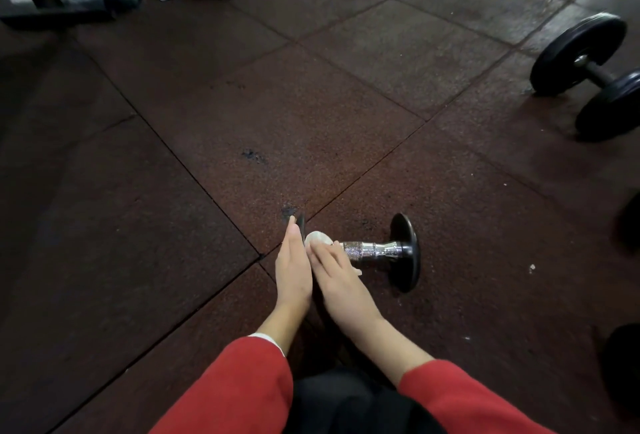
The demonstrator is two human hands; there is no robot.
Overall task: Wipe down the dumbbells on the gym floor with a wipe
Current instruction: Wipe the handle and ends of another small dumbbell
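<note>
white wipe pressed on dumbbell handle under right hand; left hand flat, grip wide.

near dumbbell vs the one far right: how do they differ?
The near dumbbell has thin flat end plates; the far dumbbell has thick, bigger-looking ones. The near one is being handled: left hand against its left plate, right hand pressing a white wipe on the handle. The far one lies untouched. Both rest on the floor with black plates and metal handles.

Red sleeves, bare forearms.
</note>
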